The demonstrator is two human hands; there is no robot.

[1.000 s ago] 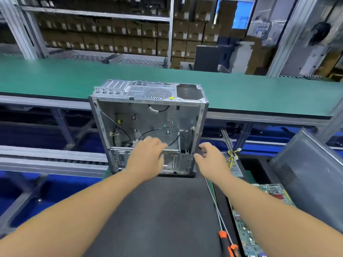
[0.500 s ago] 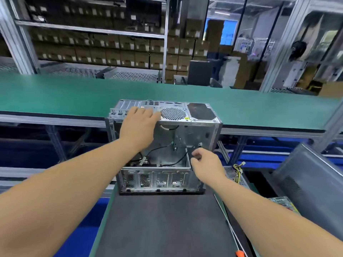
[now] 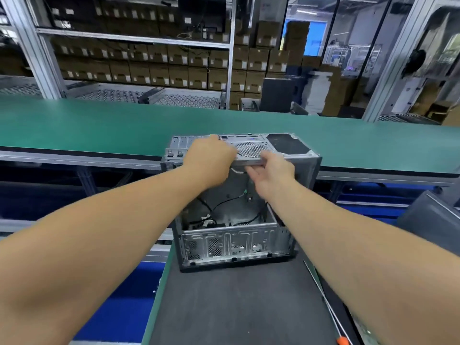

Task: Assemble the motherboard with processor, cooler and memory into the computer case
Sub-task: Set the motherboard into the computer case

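Behind a long green conveyor worktop, racks of cardboard boxes fill the factory background, and at its near edge stands the bare metal computer case, open side towards the person, resting on a dark grey mat. Compared with a second ago, both hands have climbed from the lower front bay to the upper panel: the left hand now lies curled over the top edge beside the round fan grille, and the right hand, which half a second ago hovered inside the cavity, now pinches that same top edge from below, fingers under the lip. Both are grasping the case. It also appears closer and turned slightly, so this looks like repositioning the shell, probably tipping it onto its side so the board can go in. Loose black cables hang inside; no motherboard is mounted yet, so the assembly proper has barely begun. An orange-handled screwdriver waits at the mat's right edge, beside a grey side panel.
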